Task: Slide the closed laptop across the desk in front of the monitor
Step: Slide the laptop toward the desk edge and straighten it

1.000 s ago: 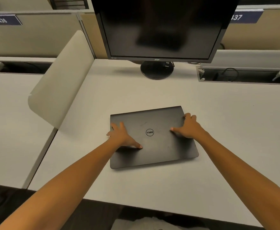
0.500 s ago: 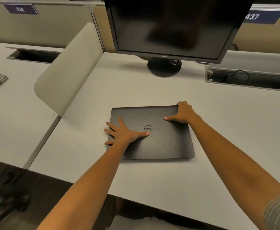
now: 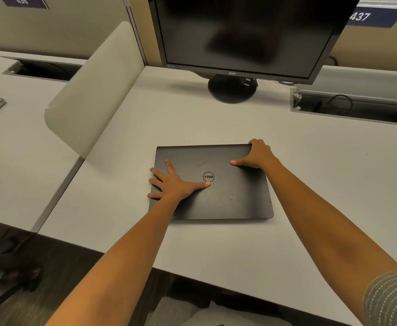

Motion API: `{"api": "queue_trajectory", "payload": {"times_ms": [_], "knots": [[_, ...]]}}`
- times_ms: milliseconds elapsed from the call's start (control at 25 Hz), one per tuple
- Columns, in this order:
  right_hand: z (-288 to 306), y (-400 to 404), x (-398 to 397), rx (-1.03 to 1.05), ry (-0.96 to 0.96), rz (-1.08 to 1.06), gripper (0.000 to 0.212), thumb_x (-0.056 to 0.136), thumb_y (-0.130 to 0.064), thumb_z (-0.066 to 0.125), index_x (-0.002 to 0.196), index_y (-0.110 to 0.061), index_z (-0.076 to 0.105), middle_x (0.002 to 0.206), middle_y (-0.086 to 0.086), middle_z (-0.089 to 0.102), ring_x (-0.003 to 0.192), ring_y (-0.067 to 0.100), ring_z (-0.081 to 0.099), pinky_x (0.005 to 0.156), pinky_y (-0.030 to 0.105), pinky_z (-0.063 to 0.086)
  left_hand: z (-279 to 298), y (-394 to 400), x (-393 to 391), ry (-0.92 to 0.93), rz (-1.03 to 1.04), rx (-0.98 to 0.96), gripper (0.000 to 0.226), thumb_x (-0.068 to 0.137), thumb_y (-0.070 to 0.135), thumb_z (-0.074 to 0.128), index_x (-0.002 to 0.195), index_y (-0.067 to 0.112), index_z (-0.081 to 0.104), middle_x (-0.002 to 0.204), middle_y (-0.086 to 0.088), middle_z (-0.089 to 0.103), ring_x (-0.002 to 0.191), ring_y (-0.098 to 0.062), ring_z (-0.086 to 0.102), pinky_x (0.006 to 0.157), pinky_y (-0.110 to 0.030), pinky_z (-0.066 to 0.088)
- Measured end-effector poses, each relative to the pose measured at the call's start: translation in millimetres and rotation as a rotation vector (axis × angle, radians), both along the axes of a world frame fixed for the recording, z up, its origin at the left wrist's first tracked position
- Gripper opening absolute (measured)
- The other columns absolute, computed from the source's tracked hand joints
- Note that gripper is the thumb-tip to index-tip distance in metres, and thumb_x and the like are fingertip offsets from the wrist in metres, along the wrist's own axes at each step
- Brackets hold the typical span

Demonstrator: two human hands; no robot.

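- The left hand point(image 3: 176, 184) lies spread flat, palm down, on the lid near the laptop's left edge, gripping nothing. Pressing unevenly there could make the machine pivot instead of travelling straight.
- The right hand point(image 3: 256, 154) is curled over the far right corner, thumb on the lid and fingers hooked round the edge. A pull there could lift that corner or twist the laptop.
- The laptop point(image 3: 228, 196) is closed, matte black and faintly smudged, with a round logo at the centre. It lies flat and square on the desk point(image 3: 310, 184), mid-depth.
- The monitor point(image 3: 239, 36) stands beyond on its round base; an overlong push could knock the base.
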State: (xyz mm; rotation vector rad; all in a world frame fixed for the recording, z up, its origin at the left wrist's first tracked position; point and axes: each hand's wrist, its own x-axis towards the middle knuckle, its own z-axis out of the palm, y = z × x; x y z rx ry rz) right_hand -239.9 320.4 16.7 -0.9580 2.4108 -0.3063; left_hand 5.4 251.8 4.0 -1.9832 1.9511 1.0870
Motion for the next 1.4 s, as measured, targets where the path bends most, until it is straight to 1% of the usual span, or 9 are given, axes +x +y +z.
{"api": "queue_trajectory", "payload": {"times_ms": [160,560,880,1040,1160,1240,1320,1360,1400], "knots": [[-0.7,-0.1,1.2,0.005,-0.007,-0.025,0.110,0.067,-0.058,0.080,0.151,-0.009,0.030,0.154,0.012,0.031,0.140,0.035,0.034,0.114,0.045,0.033,-2.3,-2.8,0.8,0.003,-0.024,0.019,0.169,0.026,0.092,0.076,0.152,0.045,-0.027,0.162,-0.008,-0.034,0.152,-0.038,-0.023,0.113,-0.074,-0.002],[1.0,1.9,9.6,0.004,-0.046,-0.093,0.110,0.067,-0.053,0.083,0.152,-0.010,0.028,0.156,0.011,0.029,0.142,0.034,0.032,0.115,0.046,0.033,0.2,-8.8,5.4,0.004,-0.074,0.070,0.170,0.026,0.092,0.076,0.151,0.043,-0.029,0.159,-0.009,-0.040,0.150,-0.039,-0.027,0.112,-0.073,-0.004],[0.9,18.8,36.6,0.053,-0.004,-0.157,0.106,0.070,-0.058,0.079,0.149,-0.007,0.030,0.151,0.013,0.033,0.136,0.035,0.037,0.112,0.044,0.036,3.2,-19.3,23.1,-0.007,-0.171,0.052,0.169,0.028,0.090,0.079,0.153,0.044,-0.025,0.162,-0.007,-0.035,0.152,-0.037,-0.023,0.115,-0.071,-0.001],[-5.2,28.0,51.6,0.040,0.008,-0.193,0.106,0.072,-0.060,0.076,0.150,-0.007,0.028,0.153,0.012,0.031,0.136,0.035,0.036,0.110,0.043,0.035,3.5,-22.6,32.3,-0.009,-0.213,0.020,0.167,0.029,0.090,0.078,0.154,0.044,-0.021,0.164,-0.005,-0.030,0.153,-0.037,-0.019,0.117,-0.070,0.003],[-11.3,35.2,59.0,-0.007,-0.021,-0.239,0.109,0.072,-0.060,0.076,0.153,-0.009,0.023,0.158,0.009,0.024,0.140,0.036,0.030,0.112,0.043,0.033,2.5,-23.4,36.7,0.001,-0.214,-0.005,0.166,0.027,0.090,0.079,0.155,0.046,-0.017,0.166,-0.003,-0.027,0.154,-0.035,-0.015,0.118,-0.068,0.005],[-15.0,39.1,65.5,-0.094,-0.059,-0.306,0.114,0.072,-0.057,0.077,0.156,-0.011,0.016,0.161,0.007,0.018,0.144,0.035,0.025,0.114,0.044,0.030,1.6,-23.8,37.1,0.016,-0.202,-0.012,0.166,0.024,0.090,0.079,0.154,0.047,-0.016,0.166,-0.002,-0.025,0.154,-0.034,-0.015,0.118,-0.068,0.006],[-21.0,41.8,77.4,-0.172,-0.085,-0.454,0.122,0.070,-0.054,0.080,0.156,-0.007,0.009,0.160,0.011,0.017,0.145,0.034,0.024,0.116,0.042,0.028,-1.2,-23.4,36.7,0.032,-0.173,-0.013,0.167,0.022,0.089,0.079,0.153,0.049,-0.016,0.166,-0.003,-0.025,0.154,-0.034,-0.014,0.119,-0.066,0.005],[-25.0,43.1,85.3,-0.175,-0.084,-0.549,0.124,0.069,-0.055,0.080,0.156,-0.003,0.008,0.159,0.014,0.018,0.144,0.034,0.025,0.115,0.041,0.029,-3.2,-22.0,37.1,0.036,-0.150,-0.018,0.167,0.021,0.090,0.079,0.153,0.049,-0.015,0.166,-0.005,-0.024,0.154,-0.034,-0.013,0.120,-0.064,0.004],[-29.3,44.6,94.3,-0.149,-0.066,-0.635,0.123,0.069,-0.058,0.079,0.153,0.000,0.012,0.156,0.017,0.021,0.142,0.035,0.028,0.113,0.041,0.031,-5.3,-19.8,37.9,0.037,-0.126,-0.029,0.167,0.020,0.090,0.078,0.153,0.049,-0.014,0.166,-0.008,-0.022,0.154,-0.035,-0.010,0.121,-0.062,0.003]]}}
